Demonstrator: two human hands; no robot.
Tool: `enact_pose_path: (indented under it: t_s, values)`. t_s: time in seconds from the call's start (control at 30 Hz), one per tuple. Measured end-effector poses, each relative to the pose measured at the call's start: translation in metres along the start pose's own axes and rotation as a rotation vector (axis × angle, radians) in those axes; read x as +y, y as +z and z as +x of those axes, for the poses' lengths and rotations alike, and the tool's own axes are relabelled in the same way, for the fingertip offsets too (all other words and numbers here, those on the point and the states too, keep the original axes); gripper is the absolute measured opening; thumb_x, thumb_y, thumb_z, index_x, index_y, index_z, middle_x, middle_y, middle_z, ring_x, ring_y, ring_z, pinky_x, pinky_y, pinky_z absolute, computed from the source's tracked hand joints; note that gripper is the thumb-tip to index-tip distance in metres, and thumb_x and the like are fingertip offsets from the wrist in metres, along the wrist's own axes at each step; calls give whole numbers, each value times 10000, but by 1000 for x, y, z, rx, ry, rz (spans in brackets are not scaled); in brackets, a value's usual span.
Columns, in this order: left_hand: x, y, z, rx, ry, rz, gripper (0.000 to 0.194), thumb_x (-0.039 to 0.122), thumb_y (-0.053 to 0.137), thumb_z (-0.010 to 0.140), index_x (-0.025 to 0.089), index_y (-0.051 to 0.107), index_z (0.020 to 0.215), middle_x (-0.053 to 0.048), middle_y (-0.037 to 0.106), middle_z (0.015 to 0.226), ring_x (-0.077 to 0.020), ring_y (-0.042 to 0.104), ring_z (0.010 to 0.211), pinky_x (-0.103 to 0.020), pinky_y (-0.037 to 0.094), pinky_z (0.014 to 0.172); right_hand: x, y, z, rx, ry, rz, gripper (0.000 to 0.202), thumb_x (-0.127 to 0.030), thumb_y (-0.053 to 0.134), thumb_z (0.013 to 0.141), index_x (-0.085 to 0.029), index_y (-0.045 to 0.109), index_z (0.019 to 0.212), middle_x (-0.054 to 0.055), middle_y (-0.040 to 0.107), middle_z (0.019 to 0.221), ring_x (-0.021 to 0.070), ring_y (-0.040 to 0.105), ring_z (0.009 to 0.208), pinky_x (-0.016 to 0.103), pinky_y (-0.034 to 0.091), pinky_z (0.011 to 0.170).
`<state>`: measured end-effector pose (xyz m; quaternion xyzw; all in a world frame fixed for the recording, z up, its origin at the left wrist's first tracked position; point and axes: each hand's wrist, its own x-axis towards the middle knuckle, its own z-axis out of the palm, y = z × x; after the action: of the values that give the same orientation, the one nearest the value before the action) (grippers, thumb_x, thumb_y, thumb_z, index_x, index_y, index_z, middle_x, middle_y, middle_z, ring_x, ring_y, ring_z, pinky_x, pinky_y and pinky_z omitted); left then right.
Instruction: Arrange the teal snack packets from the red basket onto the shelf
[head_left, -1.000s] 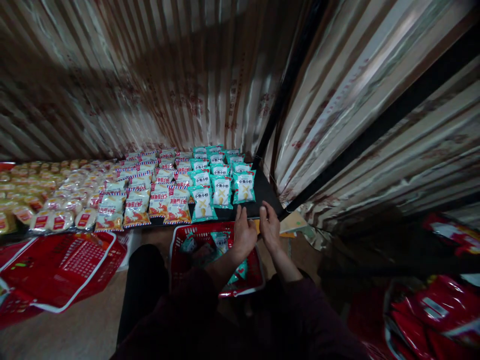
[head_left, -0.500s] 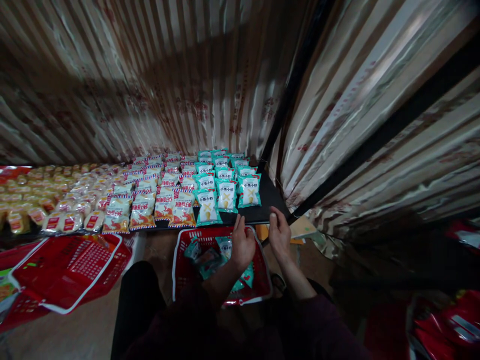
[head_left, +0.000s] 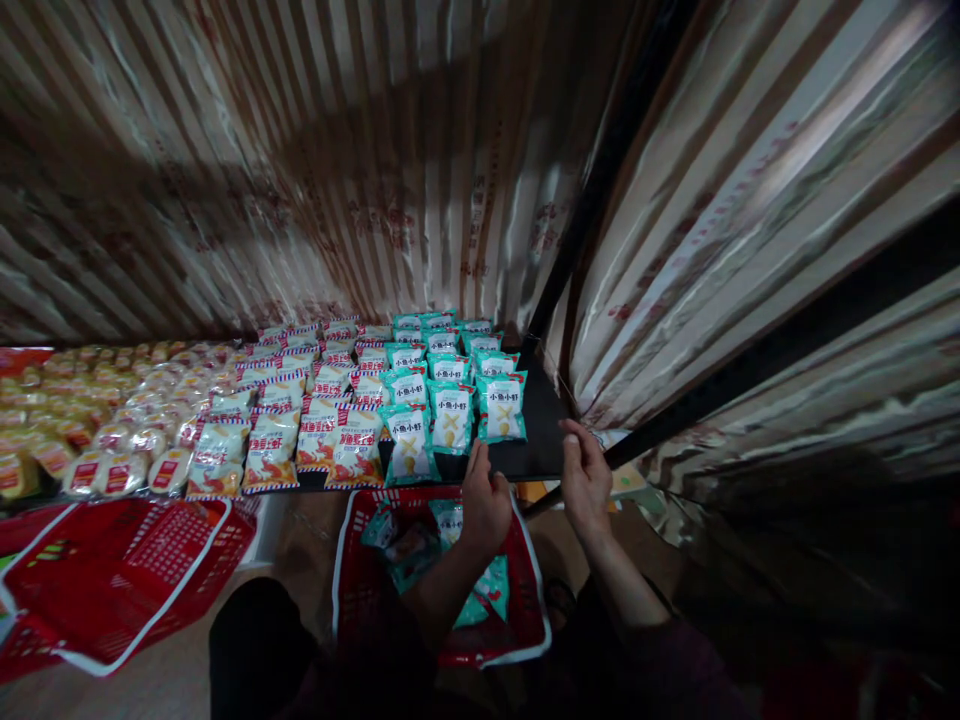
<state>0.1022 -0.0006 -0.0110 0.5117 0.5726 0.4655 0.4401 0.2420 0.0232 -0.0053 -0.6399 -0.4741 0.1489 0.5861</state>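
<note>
My left hand (head_left: 486,505) hovers over the red basket (head_left: 531,590), at the front edge of the black shelf (head_left: 541,425). Its fingers are stretched out, with nothing in them. Just above its fingertips stands the front right snack bag (head_left: 502,407), teal and white, in a block of similar bags on the shelf. My right hand (head_left: 587,480) is open too, fingers extended, by the shelf's right front corner. Inside the basket lie several loose teal snack bags (head_left: 491,590), partly hidden by my left forearm.
Left of the teal bags stand rows of orange-and-white snack bags (head_left: 274,435), then wrapped round cakes (head_left: 120,473). Another red basket (head_left: 127,580) with a white rim sits at lower left. A black post (head_left: 566,265) rises at the shelf's right end, before a pleated curtain (head_left: 420,150).
The view has shifted slightly, so the shelf and bags appear lower. My right hand has moved a little right, away from my left hand. Both remain without anything in them.
</note>
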Motion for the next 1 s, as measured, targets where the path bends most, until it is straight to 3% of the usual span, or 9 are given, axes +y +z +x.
enact_pose_path:
  t_s: [0.27,0.53,0.83,1.0]
  values:
    - [-1,-5,-3,75,-26,-37,564,94,425,776,128,485,1336,-108,434,1445,-214,446,1306,-342,396,1090,-23,18,23,-106,-74,42,423,-480,432,876,-178,619,1106,118,675,1107,234,603,1044,437,439,956]
    - [-21,-15,-23,53,-26,19,536,98,412,775,59,510,1300,-158,452,1420,-242,431,1316,-362,393,1091,-6,28,-9,-150,-8,90,434,-500,451,868,-177,628,1097,117,677,1111,242,615,1040,436,453,950]
    - [-15,-9,-4,2,-41,96,536,89,380,790,33,485,1314,-170,453,1416,-219,446,1307,-350,384,1100,5,35,14,-73,27,110,421,-488,456,865,-166,626,1076,127,687,1083,234,629,1022,429,454,942]
    - [0,-3,6,10,-54,99,521,71,402,774,87,541,1276,-134,489,1395,-221,463,1294,-364,367,1114,0,36,16,-95,86,108,416,-493,458,861,-168,630,1055,121,695,1059,231,633,1004,427,455,934]
